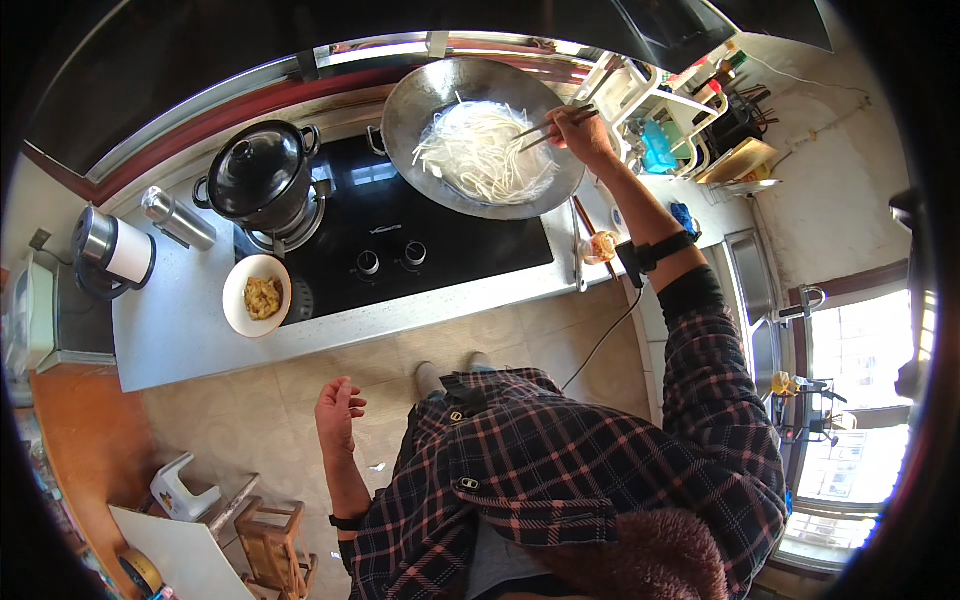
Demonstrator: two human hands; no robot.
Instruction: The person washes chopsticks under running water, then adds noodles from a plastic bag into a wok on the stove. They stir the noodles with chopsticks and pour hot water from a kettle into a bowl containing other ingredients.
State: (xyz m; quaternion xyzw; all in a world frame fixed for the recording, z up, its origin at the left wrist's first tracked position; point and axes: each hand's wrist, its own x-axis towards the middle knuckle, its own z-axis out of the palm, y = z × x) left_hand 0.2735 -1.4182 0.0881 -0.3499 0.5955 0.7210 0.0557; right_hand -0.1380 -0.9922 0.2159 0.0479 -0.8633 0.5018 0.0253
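My right hand is closed around a pair of long chopsticks, whose tips reach over the pale noodles. Those noodles lie in whitish liquid inside a large metal wok on the right side of the black stovetop. In front of the counter, my left hand hangs in the air, fingers loosely curled and a little apart, holding nothing. A white bowl with yellowish-brown food in it stands at the stove's left front corner.
A lidded black pot occupies the left burner. Farther left are a steel flask and a kettle. Right of the stove lie a small food packet and utensils, before a white rack. Behind me stand stools.
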